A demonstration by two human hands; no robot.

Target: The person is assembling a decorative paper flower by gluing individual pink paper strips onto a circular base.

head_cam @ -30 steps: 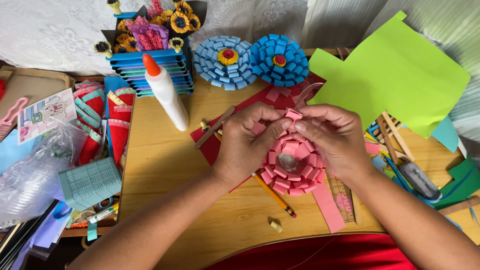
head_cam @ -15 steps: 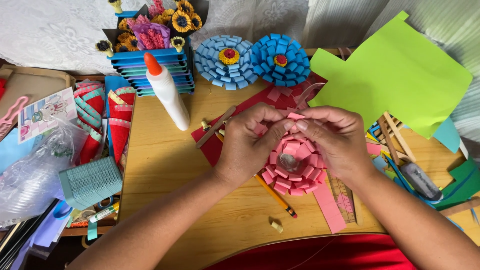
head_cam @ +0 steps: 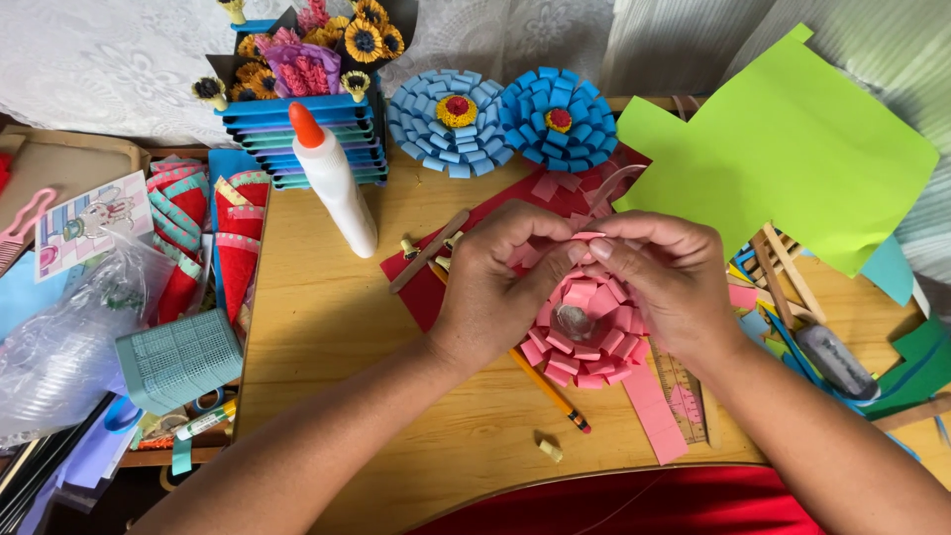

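Your left hand [head_cam: 495,292] and right hand [head_cam: 669,282] pinch a pink strip [head_cam: 586,238] over the pink paper flower [head_cam: 586,332]; squeeze unevenly and its loops may crush.

Left hand [head_cam: 495,287]: palm down, knuckles raised, fingers curled toward 3 o'clock, thumb and forefinger tips pinched together. Left forearm: bare, runs from the wrist toward 7 o'clock. Right hand [head_cam: 669,282]: palm down, fingers curled toward 9 o'clock, fingertips meeting those of the left hand at 12 o'clock. Right forearm: bare, runs from the wrist toward 5 o'clock.
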